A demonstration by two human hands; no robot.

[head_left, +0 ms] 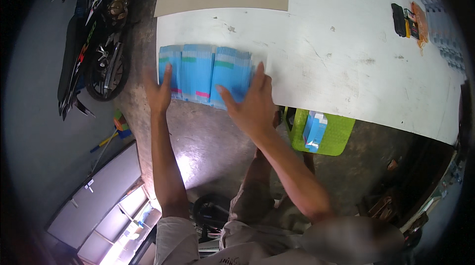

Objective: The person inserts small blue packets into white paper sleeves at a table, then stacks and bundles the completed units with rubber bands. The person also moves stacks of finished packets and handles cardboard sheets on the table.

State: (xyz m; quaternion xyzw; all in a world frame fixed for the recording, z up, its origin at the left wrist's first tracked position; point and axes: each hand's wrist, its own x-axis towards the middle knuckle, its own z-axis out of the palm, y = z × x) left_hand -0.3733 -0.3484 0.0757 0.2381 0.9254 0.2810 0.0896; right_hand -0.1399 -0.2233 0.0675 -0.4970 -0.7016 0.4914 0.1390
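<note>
Row of blue packets lies crosswise on the white worktop at its near edge. Left hand flat at the row's left end, right hand flat on its right end; both grips released, grasping nothing.

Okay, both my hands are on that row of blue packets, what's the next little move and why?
Probably press the left hand and right hand inward to square the blue packets. They stand fanned in three uneven bunches at the white board's near edge, with a hand at each end.
</note>
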